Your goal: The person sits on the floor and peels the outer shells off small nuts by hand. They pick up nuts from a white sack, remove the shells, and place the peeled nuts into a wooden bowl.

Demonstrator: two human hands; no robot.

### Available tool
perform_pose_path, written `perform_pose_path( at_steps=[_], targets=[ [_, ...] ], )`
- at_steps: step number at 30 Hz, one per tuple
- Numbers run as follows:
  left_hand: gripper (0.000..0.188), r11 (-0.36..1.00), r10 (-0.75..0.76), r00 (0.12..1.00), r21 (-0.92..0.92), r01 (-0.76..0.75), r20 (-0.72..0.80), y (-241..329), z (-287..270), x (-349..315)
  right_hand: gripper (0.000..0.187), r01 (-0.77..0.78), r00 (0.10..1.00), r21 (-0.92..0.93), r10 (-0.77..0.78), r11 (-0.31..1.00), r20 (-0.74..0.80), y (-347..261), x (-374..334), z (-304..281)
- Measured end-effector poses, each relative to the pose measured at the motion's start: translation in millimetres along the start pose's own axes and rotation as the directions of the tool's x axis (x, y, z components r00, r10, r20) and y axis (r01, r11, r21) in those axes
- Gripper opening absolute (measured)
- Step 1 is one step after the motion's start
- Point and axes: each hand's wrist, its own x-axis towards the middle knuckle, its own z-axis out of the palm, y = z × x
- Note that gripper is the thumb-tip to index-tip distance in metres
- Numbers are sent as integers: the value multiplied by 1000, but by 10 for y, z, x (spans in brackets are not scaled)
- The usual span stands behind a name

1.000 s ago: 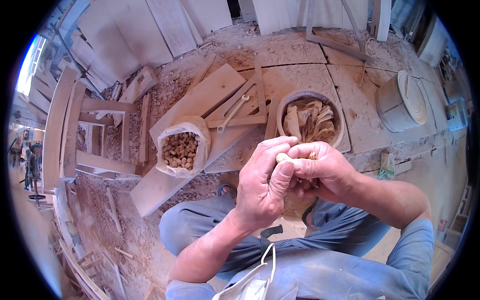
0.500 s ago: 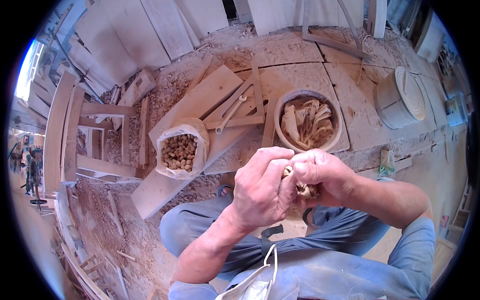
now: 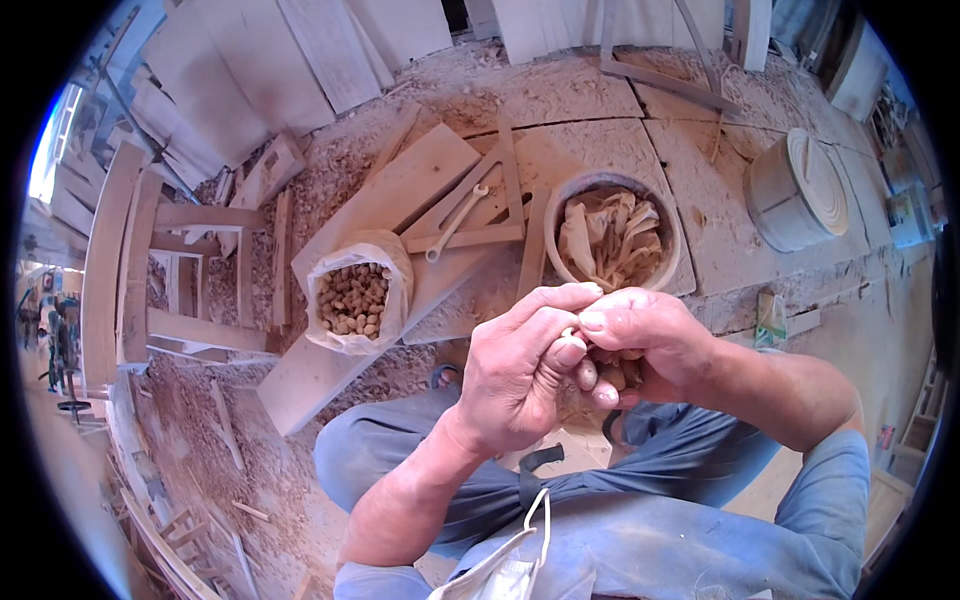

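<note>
Near side of the basin (image 3: 678, 240), I've got the right hand (image 3: 655, 335), fingers curled round peanuts (image 3: 622, 372); the left hand (image 3: 515, 365) meets it, whether pinching one I can't tell. Left of the basin, more peanuts fill the bag (image 3: 400, 280).

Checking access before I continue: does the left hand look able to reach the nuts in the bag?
Probably yes: the bag is open, its nuts show, and nothing visible blocks the way from the left hand. That hand is, however, up against the right hand.
</note>
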Motion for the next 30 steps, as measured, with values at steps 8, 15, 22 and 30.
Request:
perform_pose_path(
  at_steps=[8,15,22,30],
  targets=[
    [28,919,-162,980,-381,106,-117,-39,137,-26,34,119,993,-50,-119,992,-8,-19,34,-3],
    [40,888,273,935,433,-156,-224,-41,89,48,39,131,979,-147,-152,980,-139,-71,28,8],
    [52,829,368,924,486,-276,-105,-40,51,41,35,67,983,-118,-86,991,-162,-56,54,-18],
    [40,916,198,968,380,-127,-153,-21,90,29,42,55,980,-114,-76,992,-183,-19,84,-33]
  ],
)
